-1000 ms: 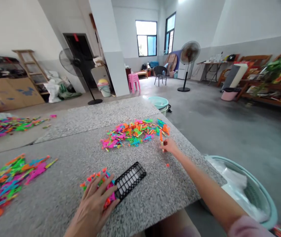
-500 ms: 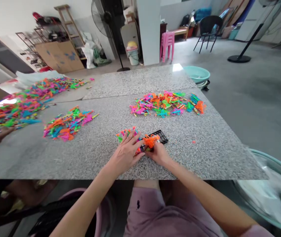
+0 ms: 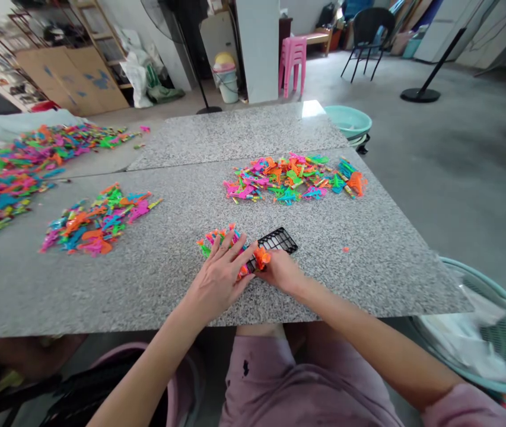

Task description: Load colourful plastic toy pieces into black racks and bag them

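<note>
A black plastic grid tray (image 3: 280, 239) lies on the speckled stone table in front of me, its right end bare. Small bright plastic toys (image 3: 208, 242) in several colours stand packed over its left part. My left hand (image 3: 218, 274) rests across these toys with its fingers spread out. Close against its fingertips, my right hand (image 3: 286, 271) is closed around an orange plastic toy (image 3: 262, 257) at the middle of the tray. The right fingertips and the toy's lower end are hidden.
Beyond the tray is a loose pile of coloured toys (image 3: 297, 178); a smaller pile (image 3: 96, 222) lies to the left, with a large heap (image 3: 25, 160) farther left. One orange bit (image 3: 346, 249) sits at right. A teal basket (image 3: 502, 332) with plastic bags stands past the table's right edge.
My right hand has brought the orange toy left and down, nearer the packed toys, uncovering more of the grid. The view has tilted and shifted; another person's hand at far left is out of sight.
</note>
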`<state>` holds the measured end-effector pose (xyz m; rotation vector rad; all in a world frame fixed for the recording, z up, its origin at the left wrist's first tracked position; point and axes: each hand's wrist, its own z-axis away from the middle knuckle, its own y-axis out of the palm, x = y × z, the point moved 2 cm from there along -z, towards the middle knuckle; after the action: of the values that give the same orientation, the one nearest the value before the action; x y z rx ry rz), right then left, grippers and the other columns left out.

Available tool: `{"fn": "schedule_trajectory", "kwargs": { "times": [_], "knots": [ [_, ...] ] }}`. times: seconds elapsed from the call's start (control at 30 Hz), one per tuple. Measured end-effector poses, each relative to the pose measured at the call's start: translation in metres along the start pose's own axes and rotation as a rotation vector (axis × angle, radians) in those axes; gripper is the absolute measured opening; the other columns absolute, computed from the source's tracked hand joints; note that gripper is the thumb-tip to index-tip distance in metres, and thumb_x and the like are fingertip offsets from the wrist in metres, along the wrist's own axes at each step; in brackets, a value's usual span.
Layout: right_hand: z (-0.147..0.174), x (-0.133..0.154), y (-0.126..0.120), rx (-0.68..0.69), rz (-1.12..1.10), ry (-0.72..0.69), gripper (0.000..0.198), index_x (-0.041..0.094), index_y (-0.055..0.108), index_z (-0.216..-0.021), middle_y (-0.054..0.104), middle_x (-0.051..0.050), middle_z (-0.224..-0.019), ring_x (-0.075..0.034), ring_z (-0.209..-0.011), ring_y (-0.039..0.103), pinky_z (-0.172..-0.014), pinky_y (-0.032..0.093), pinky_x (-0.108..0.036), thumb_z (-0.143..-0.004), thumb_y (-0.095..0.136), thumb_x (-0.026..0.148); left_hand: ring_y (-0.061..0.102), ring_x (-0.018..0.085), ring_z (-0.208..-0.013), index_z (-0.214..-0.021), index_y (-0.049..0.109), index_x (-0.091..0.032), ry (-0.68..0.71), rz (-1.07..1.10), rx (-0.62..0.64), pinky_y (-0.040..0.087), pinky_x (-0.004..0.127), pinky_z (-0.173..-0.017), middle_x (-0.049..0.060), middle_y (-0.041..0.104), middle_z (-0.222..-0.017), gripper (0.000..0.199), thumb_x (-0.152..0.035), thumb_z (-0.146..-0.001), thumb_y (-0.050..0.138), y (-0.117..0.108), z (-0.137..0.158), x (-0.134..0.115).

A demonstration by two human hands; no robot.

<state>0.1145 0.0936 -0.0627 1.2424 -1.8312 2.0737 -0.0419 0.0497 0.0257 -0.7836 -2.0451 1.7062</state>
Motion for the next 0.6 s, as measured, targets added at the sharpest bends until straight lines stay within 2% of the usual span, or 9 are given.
{"fn": "schedule_trajectory", "kwargs": {
  "times": [0.13, 0.37, 0.5, 0.6],
  "knots": [
    [-0.007, 0.005, -0.006, 0.043, -0.001, 0.008, 0.018, 0.015, 0.069, -0.091, 0.071, -0.005, -0.077, -0.019, -0.069, 0.062, -0.06, 0.035, -0.025, -0.077, 0.073, 0.026, 0.018, 0.034, -0.149, -0.149, 0.037, -0.017, -0.002, 0.008, -0.015, 0.026, 0.059, -0.117, 0.014, 0.043, -0.151, 0.059, -0.027, -0.093, 0.056, 0.002, 0.0, 0.002],
    [-0.003, 0.001, -0.008, 0.034, -0.032, -0.107, 0.015, 0.015, 0.07, -0.092, 0.072, -0.005, -0.081, -0.017, -0.072, 0.063, -0.064, 0.037, -0.023, -0.08, 0.071, 0.024, 0.017, 0.034, -0.149, -0.151, 0.032, -0.017, -0.005, 0.003, -0.027, 0.026, 0.059, -0.118, 0.014, 0.042, -0.152, 0.063, -0.027, -0.093, 0.056, 0.004, 0.001, 0.003],
    [-0.008, 0.007, -0.008, 0.105, 0.051, -0.003, 0.02, 0.014, 0.07, -0.096, 0.073, -0.008, -0.085, -0.02, -0.075, 0.065, -0.066, 0.04, -0.025, -0.081, 0.07, 0.027, 0.016, 0.032, -0.149, -0.154, 0.026, -0.019, -0.033, 0.012, -0.003, 0.025, 0.058, -0.118, 0.012, 0.04, -0.154, 0.067, -0.027, -0.094, 0.056, 0.004, 0.002, 0.003],
    [-0.012, 0.021, -0.01, 0.158, 0.146, 0.038, 0.017, 0.013, 0.07, -0.096, 0.073, -0.013, -0.09, -0.024, -0.082, 0.067, -0.072, 0.044, -0.028, -0.086, 0.06, 0.023, 0.016, 0.032, -0.149, -0.155, 0.022, -0.02, -0.042, 0.028, -0.009, 0.026, 0.058, -0.118, 0.01, 0.041, -0.153, 0.071, -0.031, -0.094, 0.056, 0.006, 0.001, 0.005]
  ]
}}
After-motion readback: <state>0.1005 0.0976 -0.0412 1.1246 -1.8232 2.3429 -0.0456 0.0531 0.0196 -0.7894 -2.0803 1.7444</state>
